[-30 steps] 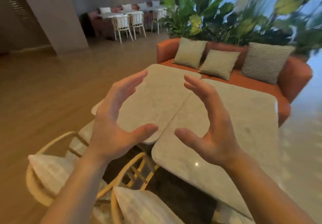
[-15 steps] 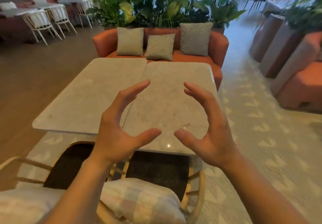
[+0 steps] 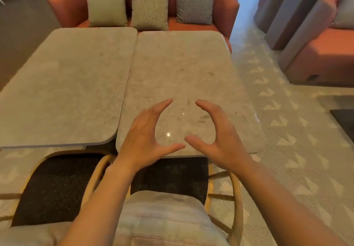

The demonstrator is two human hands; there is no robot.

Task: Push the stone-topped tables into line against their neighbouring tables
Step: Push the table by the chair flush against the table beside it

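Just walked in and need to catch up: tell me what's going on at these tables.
A person is lining up two stone-topped tables in front of an orange sofa. Both hands, left hand and right hand, are open and curved above the near end of the right table, holding nothing. The left table sits alongside it with a narrow seam between them, but the near edges are not level: the right table reaches slightly closer. A cushioned chair stands just below the hands.

The 2 table tops, left table (image 3: 63, 85) and right table (image 3: 183, 69), look like pale mottled stone, polished smooth with small glossy glints. The sofa (image 3: 226, 10) is matt orange cloth, its cushions (image 3: 150, 11) woven. The chair frame (image 3: 236, 198) looks like light wood.
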